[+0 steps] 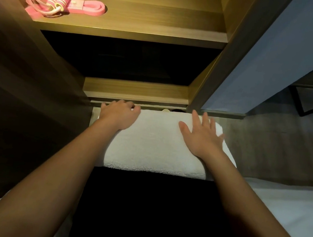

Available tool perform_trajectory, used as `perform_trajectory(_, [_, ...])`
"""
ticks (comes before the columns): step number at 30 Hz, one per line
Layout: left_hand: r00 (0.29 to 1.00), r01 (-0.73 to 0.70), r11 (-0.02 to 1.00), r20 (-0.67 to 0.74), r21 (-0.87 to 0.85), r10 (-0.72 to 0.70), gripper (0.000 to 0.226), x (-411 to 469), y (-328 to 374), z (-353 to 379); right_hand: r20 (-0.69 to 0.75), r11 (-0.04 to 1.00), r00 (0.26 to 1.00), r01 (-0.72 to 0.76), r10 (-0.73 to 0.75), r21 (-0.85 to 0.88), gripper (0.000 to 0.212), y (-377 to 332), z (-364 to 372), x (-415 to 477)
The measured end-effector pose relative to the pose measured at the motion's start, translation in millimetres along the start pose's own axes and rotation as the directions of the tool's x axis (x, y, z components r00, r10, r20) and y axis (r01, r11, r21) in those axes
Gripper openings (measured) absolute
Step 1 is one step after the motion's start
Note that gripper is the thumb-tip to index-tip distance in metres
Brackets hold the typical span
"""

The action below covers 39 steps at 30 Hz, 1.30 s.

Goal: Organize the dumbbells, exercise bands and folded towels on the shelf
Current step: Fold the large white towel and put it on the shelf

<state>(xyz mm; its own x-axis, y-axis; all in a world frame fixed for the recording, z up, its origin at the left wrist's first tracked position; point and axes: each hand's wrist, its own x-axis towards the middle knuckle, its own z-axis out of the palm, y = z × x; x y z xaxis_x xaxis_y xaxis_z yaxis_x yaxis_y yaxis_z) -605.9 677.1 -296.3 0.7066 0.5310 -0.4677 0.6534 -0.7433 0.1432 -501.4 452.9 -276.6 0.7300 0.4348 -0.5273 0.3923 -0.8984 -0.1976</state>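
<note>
Gripping the white towel (154, 147) at its far edge, left hand (119, 114); right hand (201, 137) flat, released.

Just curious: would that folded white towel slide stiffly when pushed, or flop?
Probably floppy: the white towel is thick, soft terry with rounded folds. Likely light for its bulk. Its fuzzy pile should drag, not slip.

This looks like a bedroom or hotel room. A built-in wooden shelf unit (142, 29) rises just beyond the left hand (119, 114). White bed linen (287, 211) lies below and to the right of the right hand (202, 137), with grey carpet-like floor (274, 151) beside that hand.
</note>
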Motion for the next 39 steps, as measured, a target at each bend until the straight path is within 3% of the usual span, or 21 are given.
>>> perform_trajectory(3, [0.997,0.071,0.997,0.040,0.030,-0.072,0.056,-0.2,1.2,-5.1,0.082,0.955,0.989,-0.138,0.120,0.264,0.075,23.5,-1.7,-0.1])
perform_trajectory(5, [0.998,0.069,0.985,-0.007,0.159,-0.068,0.059,-4.9,13.3,-14.2,0.126,0.870,0.979,-0.198,0.157,0.451,0.072,35.4,-2.6,-3.7])
perform_trajectory(6, [0.998,0.015,0.976,-0.058,0.216,-0.002,0.059,-11.5,25.8,-18.5,0.136,0.829,0.975,-0.221,0.176,0.514,0.071,39.2,-3.0,-5.1])
perform_trajectory(8, [0.964,-0.234,0.955,-0.088,0.181,0.253,0.060,-31.3,58.7,-18.2,0.188,0.749,0.957,-0.290,0.221,0.596,0.067,43.1,-5.1,-5.0])
perform_trajectory(10, [0.879,-0.477,0.876,0.028,0.071,0.476,0.063,-57.6,90.9,-7.2,0.260,0.661,0.938,-0.346,0.230,0.665,0.062,46.3,-8.8,-6.3])
perform_trajectory(12, [0.836,-0.547,0.835,0.085,0.057,0.542,0.063,-72.7,101.3,6.3,0.318,0.580,0.925,-0.379,0.209,0.721,0.049,51.7,-13.7,-7.8])
perform_trajectory(14, [0.884,-0.467,0.882,0.020,0.057,0.467,0.061,-70.7,83.8,9.8,0.372,0.574,0.909,-0.410,0.189,0.709,0.048,55.3,-16.3,-8.3])
perform_trajectory(17, [0.980,-0.165,0.983,-0.097,0.085,0.173,0.065,-62.9,30.9,4.7,0.393,0.609,0.896,-0.432,0.206,0.665,0.056,57.1,-15.1,-6.8])
perform_trajectory(19, [0.990,0.039,0.997,-0.131,-0.068,-0.048,0.075,-64.8,-4.3,-3.6,0.424,0.572,0.883,-0.459,0.204,0.680,0.063,55.7,-13.5,-3.2])
perform_trajectory(20, [0.983,0.143,0.962,-0.083,-0.234,-0.166,0.080,-67.7,-19.2,-7.7,0.440,0.550,0.875,-0.472,0.200,0.688,0.065,55.5,-12.6,-1.6])
perform_trajectory(21, [0.963,0.252,0.865,0.025,-0.434,-0.268,0.086,-71.4,-31.2,-11.4,0.451,0.533,0.870,-0.483,0.200,0.695,0.067,55.0,-12.4,-0.4])
perform_trajectory(22, [0.931,0.356,0.697,0.176,-0.622,-0.319,0.090,-73.3,-43.4,-12.4,0.451,0.531,0.870,-0.484,0.202,0.696,0.068,55.7,-12.4,1.9])
perform_trajectory(24, [0.874,0.486,0.364,0.428,-0.795,-0.232,0.087,-77.0,-60.1,-11.1,0.401,0.574,0.894,-0.438,0.198,0.692,0.066,54.0,-14.5,5.0])
perform_trajectory(25, [0.863,0.505,0.285,0.479,-0.815,-0.162,0.076,-78.8,-65.3,-9.9,0.354,0.597,0.916,-0.394,0.189,0.699,0.061,52.2,-16.0,5.9])
perform_trajectory(28, [0.881,0.472,0.175,0.461,-0.864,-0.103,0.040,-80.3,-66.4,-11.9,0.231,0.597,0.969,-0.239,0.092,0.766,0.051,50.6,-17.5,11.2])
perform_trajectory(32, [0.908,0.418,0.046,0.414,-0.907,-0.065,0.037,-82.0,-68.4,-17.8,0.151,0.493,0.988,-0.125,-0.014,0.861,0.046,47.9,-21.3,13.2])
perform_trajectory(33, [0.923,0.382,0.014,0.381,-0.924,-0.043,0.044,-83.4,-71.9,-17.7,0.158,0.471,0.987,-0.120,-0.042,0.874,0.051,47.6,-21.2,14.6])
perform_trajectory(36, [0.956,0.292,0.039,0.291,-0.956,-0.030,0.108,-84.0,-86.1,-12.6,0.251,0.425,0.963,-0.187,-0.099,0.886,0.058,42.9,-21.9,18.9])
perform_trajectory(37, [0.957,0.290,0.036,0.289,-0.956,-0.030,0.120,-82.8,-90.8,-9.9,0.286,0.419,0.953,-0.219,-0.103,0.881,0.055,41.6,-22.8,20.5])
perform_trajectory(39, [0.949,0.314,0.010,0.314,-0.949,-0.038,0.117,-81.3,-97.3,-7.1,0.329,0.408,0.939,-0.261,-0.104,0.875,0.047,40.6,-23.9,23.0])
